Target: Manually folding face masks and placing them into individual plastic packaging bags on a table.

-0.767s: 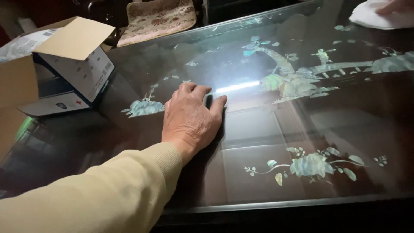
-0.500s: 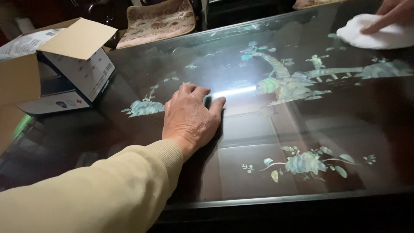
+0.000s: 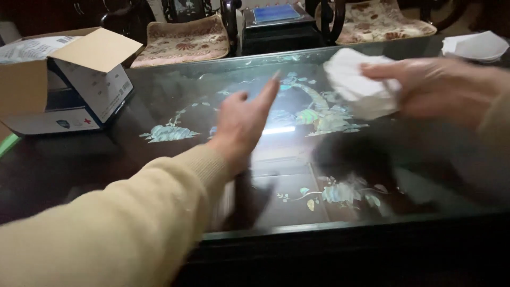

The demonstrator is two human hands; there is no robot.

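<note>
Near edge: dark glass-topped table (image 3: 159, 159), inlaid with pale flower and bird motifs. Above it, left hand (image 3: 245, 125) in a cream sleeve (image 3: 106, 228), lifted off the glass, fingers released and spread, holding nothing. Right hand (image 3: 435, 87), blurred, fingers grasping a crumpled white cloth (image 3: 358, 87) just over the table's middle. Left side: open cardboard box (image 3: 69, 79). Far right corner: a second white cloth (image 3: 474, 47). Beyond: cushioned chairs (image 3: 183, 42).

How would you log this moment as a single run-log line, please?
left hand: open, raised over glass-topped table | right hand: gripping white cloth | open cardboard box: table's left end
</note>
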